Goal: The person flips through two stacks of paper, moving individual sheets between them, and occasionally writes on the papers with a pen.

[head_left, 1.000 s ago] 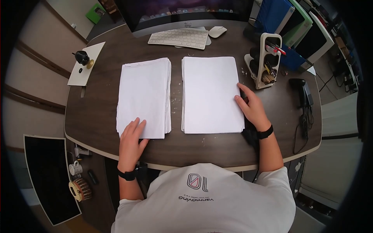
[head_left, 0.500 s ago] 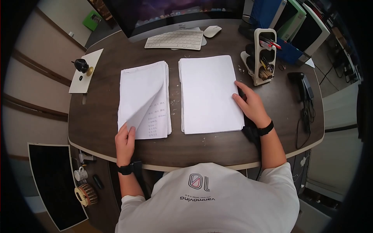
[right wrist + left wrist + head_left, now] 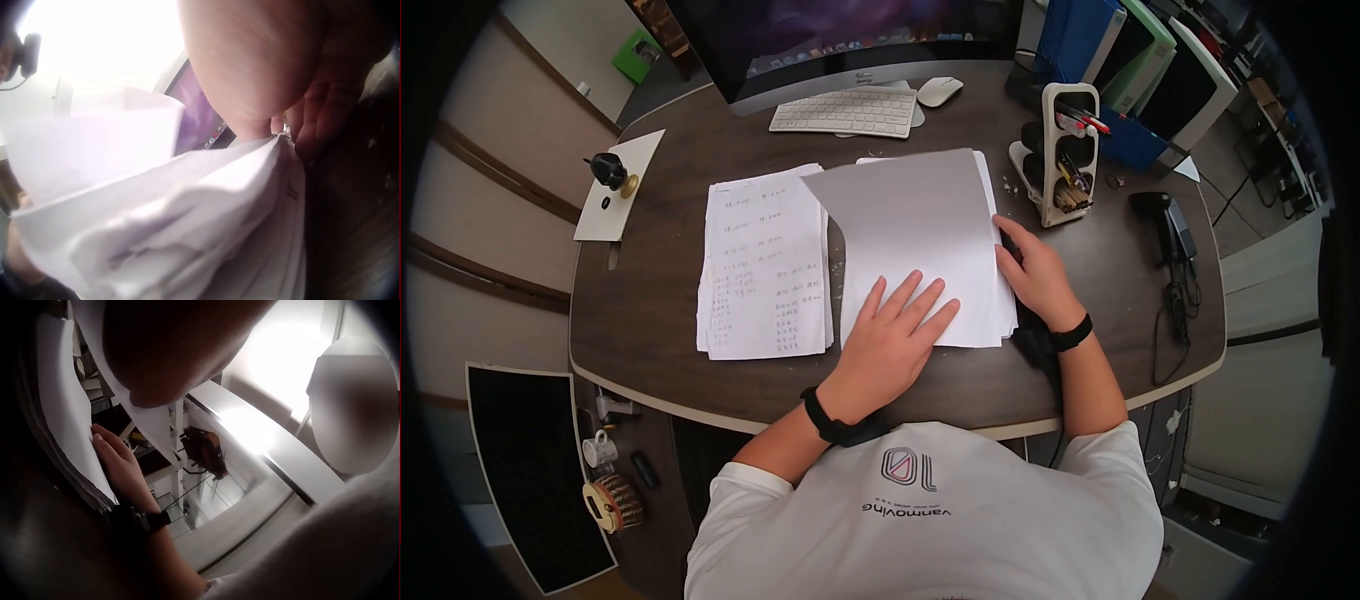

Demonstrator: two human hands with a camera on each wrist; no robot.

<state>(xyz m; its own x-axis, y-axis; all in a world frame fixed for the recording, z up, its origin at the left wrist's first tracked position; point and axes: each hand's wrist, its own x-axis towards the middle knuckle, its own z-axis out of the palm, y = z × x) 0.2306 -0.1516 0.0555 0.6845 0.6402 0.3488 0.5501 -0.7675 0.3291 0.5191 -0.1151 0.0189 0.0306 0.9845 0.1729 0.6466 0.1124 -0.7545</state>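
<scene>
In the head view my left hand (image 3: 892,340), fingers straight and spread, lies over a loose white sheet (image 3: 905,200) above the right paper stack (image 3: 992,320). The sheet's far part bows up, its left corner reaching toward the left stack (image 3: 765,270), whose top page bears handwriting. My right hand (image 3: 1038,280) rests along the right stack's right edge, thumb by the top edge and fingers at the side. From the right wrist, the stack's page ends (image 3: 250,244) look uneven and wavy, with the raised sheet (image 3: 94,144) above them. The left thumb is hidden in the head view.
A keyboard (image 3: 845,110), mouse (image 3: 940,92) and monitor (image 3: 860,50) stand at the back. Right of the stacks are a pen holder (image 3: 1068,155) and a black corded device (image 3: 1165,225). Paper scraps dot the desk. A white board (image 3: 620,185) lies at far left.
My left hand lifted the left stack's top sheet and carried it right, over the right stack. Writing now shows on the left stack. The right hand stays at the right stack's edge.
</scene>
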